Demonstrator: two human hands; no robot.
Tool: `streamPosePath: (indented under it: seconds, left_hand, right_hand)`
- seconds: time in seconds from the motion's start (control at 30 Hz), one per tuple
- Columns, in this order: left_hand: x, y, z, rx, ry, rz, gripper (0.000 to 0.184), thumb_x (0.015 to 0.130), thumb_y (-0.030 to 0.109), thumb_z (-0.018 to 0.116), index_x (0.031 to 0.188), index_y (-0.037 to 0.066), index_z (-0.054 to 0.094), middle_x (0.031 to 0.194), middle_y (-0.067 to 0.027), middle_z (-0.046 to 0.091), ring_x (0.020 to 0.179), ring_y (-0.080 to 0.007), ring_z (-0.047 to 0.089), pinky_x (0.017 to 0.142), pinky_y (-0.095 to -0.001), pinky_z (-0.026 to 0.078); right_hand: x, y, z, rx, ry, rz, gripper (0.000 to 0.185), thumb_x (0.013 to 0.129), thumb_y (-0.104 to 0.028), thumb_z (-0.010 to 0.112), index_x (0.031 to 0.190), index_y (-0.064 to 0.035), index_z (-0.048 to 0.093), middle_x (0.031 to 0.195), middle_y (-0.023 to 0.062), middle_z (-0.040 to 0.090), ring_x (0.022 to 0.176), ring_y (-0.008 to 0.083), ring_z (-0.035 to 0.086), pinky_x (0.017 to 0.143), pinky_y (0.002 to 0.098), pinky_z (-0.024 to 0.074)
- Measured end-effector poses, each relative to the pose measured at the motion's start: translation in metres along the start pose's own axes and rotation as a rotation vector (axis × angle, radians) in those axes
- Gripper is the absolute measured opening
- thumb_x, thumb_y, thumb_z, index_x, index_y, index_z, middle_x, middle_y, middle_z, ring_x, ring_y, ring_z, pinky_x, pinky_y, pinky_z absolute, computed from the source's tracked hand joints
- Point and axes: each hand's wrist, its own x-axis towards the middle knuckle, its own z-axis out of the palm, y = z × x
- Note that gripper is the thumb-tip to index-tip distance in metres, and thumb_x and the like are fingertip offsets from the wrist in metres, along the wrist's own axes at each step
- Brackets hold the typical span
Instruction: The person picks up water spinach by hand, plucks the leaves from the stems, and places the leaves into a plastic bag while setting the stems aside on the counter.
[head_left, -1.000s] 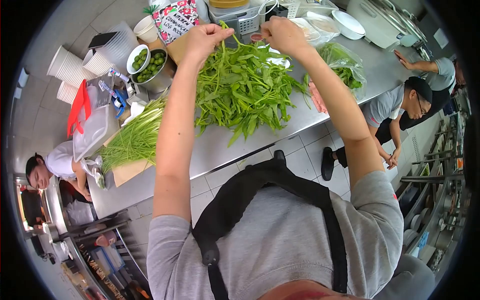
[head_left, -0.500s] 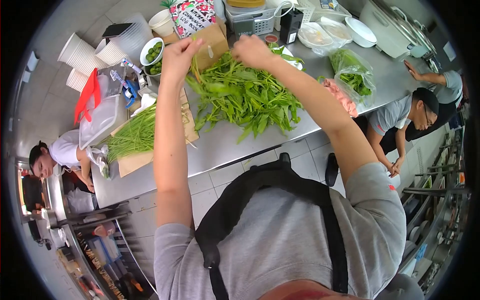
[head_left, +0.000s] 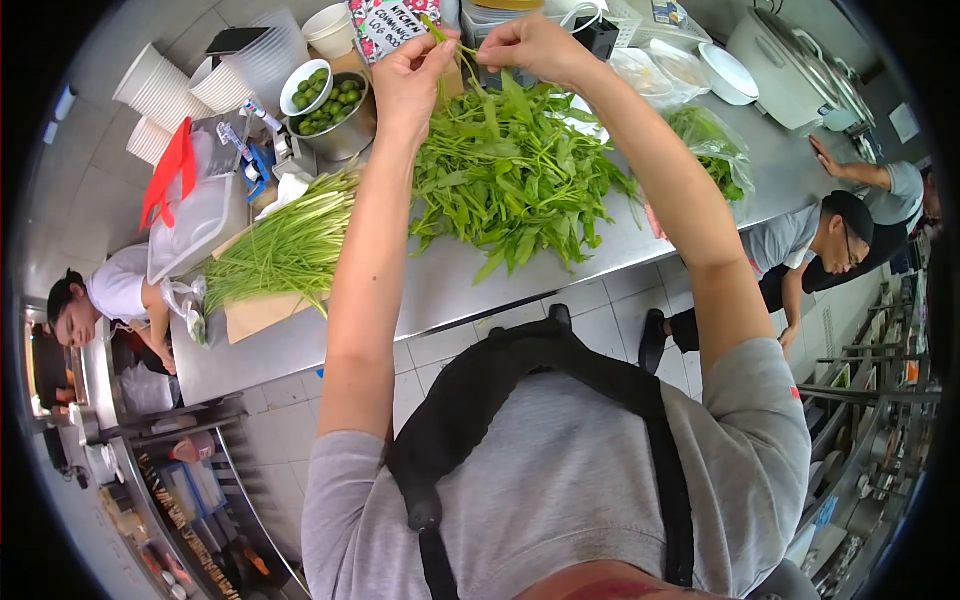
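Observation:
My left hand (head_left: pixel 412 80) pinches a thin green stem (head_left: pixel 436 33) above the steel table. Close to its right, my right hand (head_left: pixel 530 50) has its fingers closed on the same stem, which spans the small gap between the hands. Below both hands spreads a large pile of leafy greens (head_left: pixel 520 175). Long thin green stalks (head_left: pixel 285 245) lie on brown paper (head_left: pixel 262 318) to the left, beyond my left forearm. A steel pot of small green fruits (head_left: pixel 345 105) stands behind them, with a white bowl (head_left: pixel 307 88) of the same fruits at its rim.
Stacked white cups (head_left: pixel 165 95), a red strap (head_left: pixel 172 175) and a clear plastic tub (head_left: pixel 205 230) are at left. A bag of greens (head_left: pixel 712 150) and a white bowl (head_left: pixel 728 74) sit at right. People stand at the table's left and right ends.
Both hands were apart earlier; now they are close together on one stem. My left hand has moved up and right since the middle frame, and my right hand has risen.

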Motion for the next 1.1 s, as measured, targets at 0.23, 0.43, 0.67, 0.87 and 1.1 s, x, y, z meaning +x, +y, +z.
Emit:
streamPosePath:
  seconds: [0.23,0.43,0.67,0.87,1.1]
  left_hand:
    - [0.003,-0.013,-0.014,0.347,-0.236,-0.113,0.013,0.075,0.014,0.063,0.077,0.001,0.061,0.063,0.0041,0.052,0.056,-0.0022,0.039,0.049,-0.0185,0.03]
    - [-0.017,-0.015,-0.048,0.329,-0.142,-0.289,0.013,0.075,0.015,0.062,0.078,0.001,0.062,0.062,0.0036,0.053,0.051,-0.0035,0.037,0.046,-0.0202,0.029]
    - [-0.038,-0.02,-0.045,0.053,-0.105,-0.444,0.016,0.075,0.018,0.063,0.084,0.004,0.064,0.069,0.0014,0.059,0.054,-0.001,0.043,0.044,-0.0155,0.027]
    - [-0.039,-0.014,-0.036,0.059,-0.126,-0.381,0.02,0.078,0.02,0.06,0.09,0.004,0.062,0.069,0.0029,0.057,0.054,-0.0002,0.04,0.044,-0.014,0.023]
    - [-0.004,-0.003,0.006,-0.013,0.07,-0.216,0.015,0.075,0.015,0.063,0.081,0.001,0.063,0.063,0.0034,0.053,0.047,-0.0014,0.035,0.043,-0.0164,0.026]
  right_hand:
    - [-0.006,0.007,-0.014,-0.458,0.022,0.002,0.015,0.075,-0.018,0.056,0.074,-0.0042,0.062,0.065,0.0056,0.06,0.062,0.013,0.055,0.058,0.0278,0.0432]
    - [-0.009,0.046,0.002,-1.21,0.205,-0.087,0.012,0.069,-0.009,0.054,0.078,-0.0087,0.063,0.081,0.0069,0.062,0.08,0.0233,0.058,0.066,0.0371,0.0453]
    - [0.019,0.074,0.08,-1.04,-0.144,-0.255,0.016,0.069,-0.012,0.055,0.082,-0.0078,0.063,0.083,0.0084,0.06,0.085,0.0254,0.056,0.068,0.04,0.0438]
    - [0.034,0.055,0.025,-0.262,-0.1,-0.095,0.018,0.06,-0.02,0.068,0.072,-0.0073,0.064,0.066,0.0064,0.061,0.063,0.0185,0.058,0.059,0.0303,0.0435]
    - [0.025,0.019,0.01,-0.158,-0.082,-0.152,0.014,0.065,-0.013,0.068,0.07,-0.0023,0.061,0.059,-0.0013,0.055,0.053,0.0065,0.047,0.047,0.0237,0.0369]
